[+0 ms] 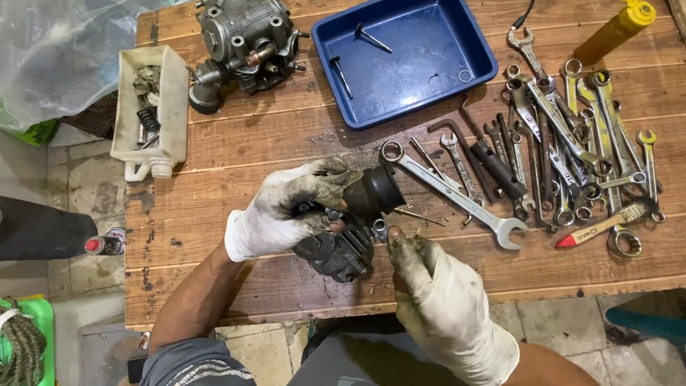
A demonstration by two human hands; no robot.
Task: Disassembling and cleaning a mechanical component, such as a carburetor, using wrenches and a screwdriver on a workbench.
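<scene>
1. On the desk [236,154], my left grip [286,207] and right grip [436,286] meet at the carburettor [343,246] near the front edge.
2. Spanners [572,143] lie to my right.
3. The tray [404,57] sits behind, with the engine part [243,43] and tub [151,107] to its left.

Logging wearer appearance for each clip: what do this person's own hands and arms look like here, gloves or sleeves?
Both the left hand and the right hand wear thin whitish disposable gloves, heavily smeared with dark grease, worst on the fingers and palms. The glove cuffs end at the wrists. The forearms are bare, with no watch or band visible. A grey short sleeve with pale streaked markings covers the left upper arm.
</scene>
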